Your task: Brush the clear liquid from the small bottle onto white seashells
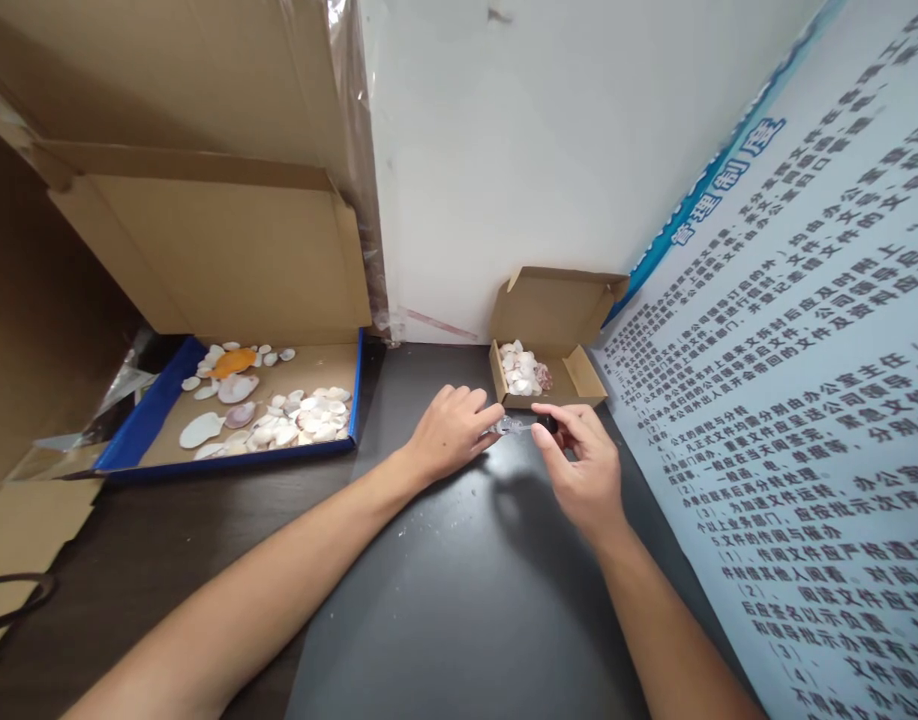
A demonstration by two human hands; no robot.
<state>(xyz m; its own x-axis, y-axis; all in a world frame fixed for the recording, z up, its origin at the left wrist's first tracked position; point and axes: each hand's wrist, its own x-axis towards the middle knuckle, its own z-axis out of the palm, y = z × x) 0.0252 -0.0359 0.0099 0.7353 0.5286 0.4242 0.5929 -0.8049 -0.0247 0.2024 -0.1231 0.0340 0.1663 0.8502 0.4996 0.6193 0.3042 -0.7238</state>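
My left hand (448,435) is closed around a small clear bottle (510,426) that lies nearly sideways, its mouth turned to the right. Facing it, my right hand (585,475) pinches a black cap (548,423) between thumb and fingers. A thin pale stem (528,427) runs from the cap toward the bottle's mouth; I cannot tell whether its tip is inside. Just beyond both hands stands a small open cardboard box (586,375) with a heap of white shells (520,368) and a reddish-brown shell cluster (543,377) in it.
At left, a larger blue-edged cardboard box (360,375) holds many white shells (301,422), some larger flat ones and an orange shell (234,362). A dark grey mat (459,610) covers the tabletop before me. A printed board (804,400) leans along the right; a white wall (519,150) rises behind.
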